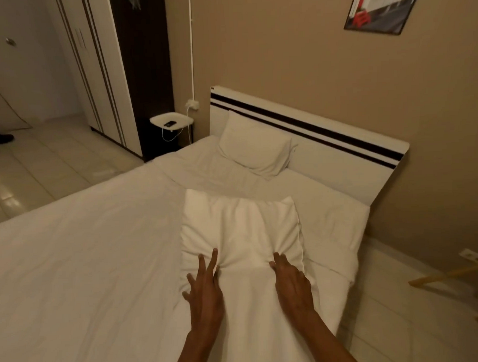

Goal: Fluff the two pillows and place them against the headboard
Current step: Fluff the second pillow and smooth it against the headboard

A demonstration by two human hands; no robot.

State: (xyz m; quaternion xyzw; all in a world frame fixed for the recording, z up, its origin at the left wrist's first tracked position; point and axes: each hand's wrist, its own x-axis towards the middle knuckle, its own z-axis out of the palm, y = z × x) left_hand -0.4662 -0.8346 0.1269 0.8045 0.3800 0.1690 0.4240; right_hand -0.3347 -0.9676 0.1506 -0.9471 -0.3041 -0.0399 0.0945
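Note:
One white pillow (254, 150) leans tilted against the white headboard (326, 150), which has two dark stripes. A second white pillow (239, 229) lies flat on the white bedcover, nearer to me. My left hand (203, 287) rests on its near left edge, fingers spread and pressing into the fabric. On the near right edge lies my right hand (290, 282), fingers together, pushing a crease into the pillow. Neither hand closes around the pillow.
The white bed (86, 267) fills the lower left. A small bedside table (172, 121) with a phone and a charger cable stands left of the headboard. A wardrobe (106, 71) is behind it. Tiled floor lies right of the bed, with wooden rods (452, 276).

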